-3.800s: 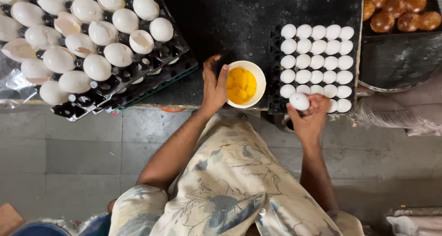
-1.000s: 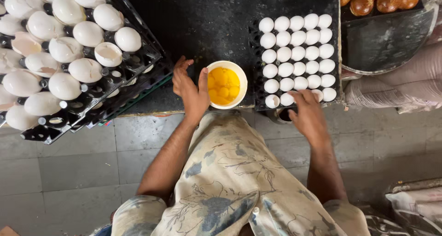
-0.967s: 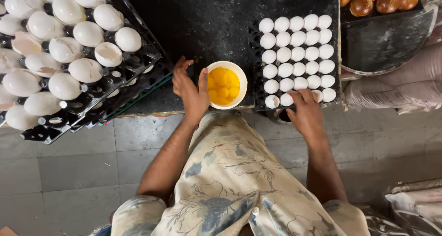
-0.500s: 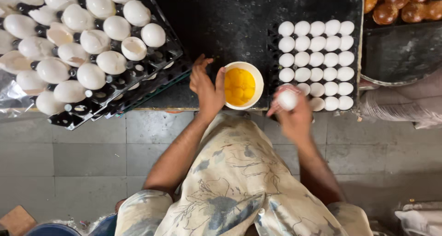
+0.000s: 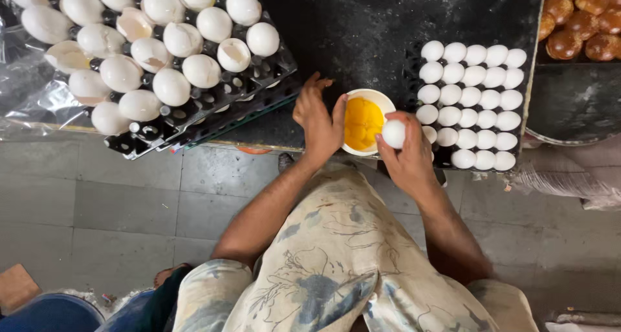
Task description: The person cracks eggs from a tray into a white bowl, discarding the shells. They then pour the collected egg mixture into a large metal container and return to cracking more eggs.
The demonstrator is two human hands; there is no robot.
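Right now right hand (image 5: 409, 156) grips a whole white egg (image 5: 393, 133) beside the small white bowl of yolks (image 5: 364, 122); left hand (image 5: 318, 117) open, steadying bowl. Risk: hard crack drops shell in, or tips bowl off the dark counter (image 5: 362, 28).

One white bowl (image 5: 365, 121) of yolks. One egg (image 5: 393, 133) in hand. Two hands. One tray of whole eggs (image 5: 475, 105), about twenty-five. Shell stack (image 5: 162, 60): roughly eighteen shells.

left hand (image 5: 318, 120): open, fingers spread | right hand (image 5: 406, 152): fingers seemingly curled, gripping
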